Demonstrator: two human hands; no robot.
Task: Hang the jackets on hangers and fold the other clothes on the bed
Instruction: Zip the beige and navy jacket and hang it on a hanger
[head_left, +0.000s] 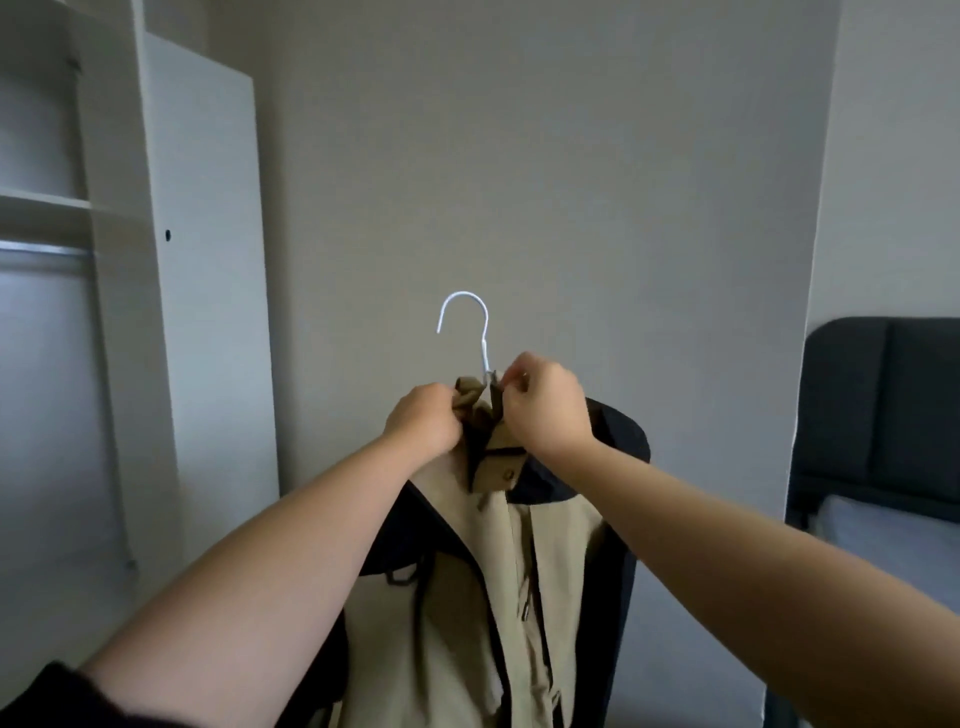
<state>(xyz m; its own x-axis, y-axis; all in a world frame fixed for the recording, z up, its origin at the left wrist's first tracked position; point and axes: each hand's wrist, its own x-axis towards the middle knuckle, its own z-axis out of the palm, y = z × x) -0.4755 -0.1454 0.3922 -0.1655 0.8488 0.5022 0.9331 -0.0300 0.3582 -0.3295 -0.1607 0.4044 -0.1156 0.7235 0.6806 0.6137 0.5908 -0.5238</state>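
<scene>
one jacket (483, 571) is on its hanger (465, 312), collar pinched by both hands (423, 423) (545, 405) mid-frame; seemingly not yet hung in the wardrobe (202, 260), left.

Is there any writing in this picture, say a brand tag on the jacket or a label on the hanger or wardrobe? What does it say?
No text can be read anywhere.
The beige and black jacket shows no tag or logo; the left hand and right hand cover much of its collar.
The white hanger and the wardrobe are plain.
The snap below the collar is too small to show any marking.
</scene>
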